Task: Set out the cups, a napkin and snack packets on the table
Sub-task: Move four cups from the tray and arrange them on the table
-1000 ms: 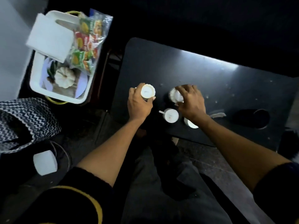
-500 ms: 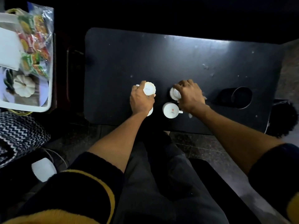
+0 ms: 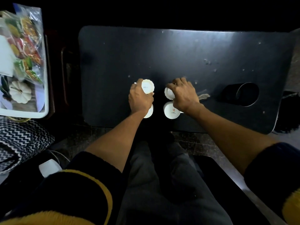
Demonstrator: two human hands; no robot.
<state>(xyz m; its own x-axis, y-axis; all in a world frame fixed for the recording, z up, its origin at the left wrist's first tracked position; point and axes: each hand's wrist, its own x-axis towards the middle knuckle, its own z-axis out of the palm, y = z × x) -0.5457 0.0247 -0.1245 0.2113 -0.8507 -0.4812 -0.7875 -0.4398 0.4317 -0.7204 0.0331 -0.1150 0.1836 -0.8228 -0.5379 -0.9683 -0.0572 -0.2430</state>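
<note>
Four white cups stood clustered near the front edge of the dark surface (image 3: 178, 54). The left hand (image 3: 140, 98) gripped an upturned cup (image 3: 147, 86); the right hand (image 3: 184, 94) closed over another cup (image 3: 168, 93), with two more at (image 3: 171, 110) and (image 3: 149, 111). The step seemed cup placement (spreading them likely next); one napkin (image 3: 5, 56) and a bag of snack packets (image 3: 27, 44), count unclear, waited in the tray (image 3: 46, 88) well apart to the left.

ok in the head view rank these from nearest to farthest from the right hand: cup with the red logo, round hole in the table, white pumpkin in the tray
From the right hand:
1. White cup with the red logo, beside the wrist, toward the person.
2. Round hole in the black table, off to the right.
3. White pumpkin in the white tray, far left, off the table.
</note>
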